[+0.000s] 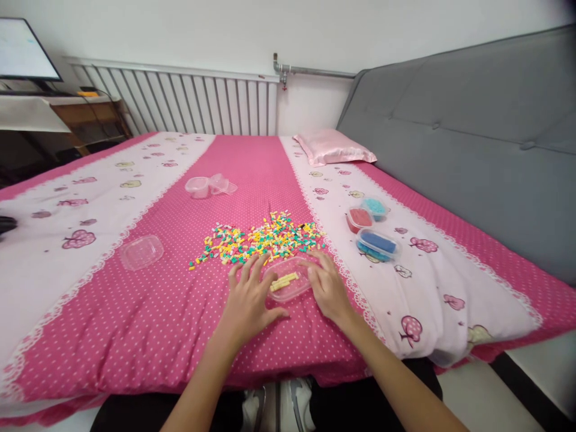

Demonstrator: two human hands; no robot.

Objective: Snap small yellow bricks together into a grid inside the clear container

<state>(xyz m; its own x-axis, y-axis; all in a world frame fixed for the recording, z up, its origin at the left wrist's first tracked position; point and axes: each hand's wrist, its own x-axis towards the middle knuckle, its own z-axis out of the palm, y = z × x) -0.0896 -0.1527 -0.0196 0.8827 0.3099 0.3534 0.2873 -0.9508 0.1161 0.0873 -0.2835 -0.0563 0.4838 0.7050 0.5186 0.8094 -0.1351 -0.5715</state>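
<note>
A shallow clear plastic container (290, 294) lies on the bed close to me, with several pale yellow sticks (284, 282) inside. My left hand (247, 297) is at its left side, fingers spread and thumb stretched out, a fingertip near the sticks. At the right rim, my right hand (329, 287) has its fingers bent around the container's edge; part of that grip is hidden. Just beyond both hands spreads a loose pile of small capsule-like pieces (270, 237) in yellow, green, white and red.
On the right sit lidded tubs: a red one (359, 218), a light blue one (375, 207) and a dark blue one (378, 243). A clear lid (142, 252) lies left, with empty clear containers (198, 187) farther back. A pink pillow (333, 147) rests by the grey headboard (459, 132).
</note>
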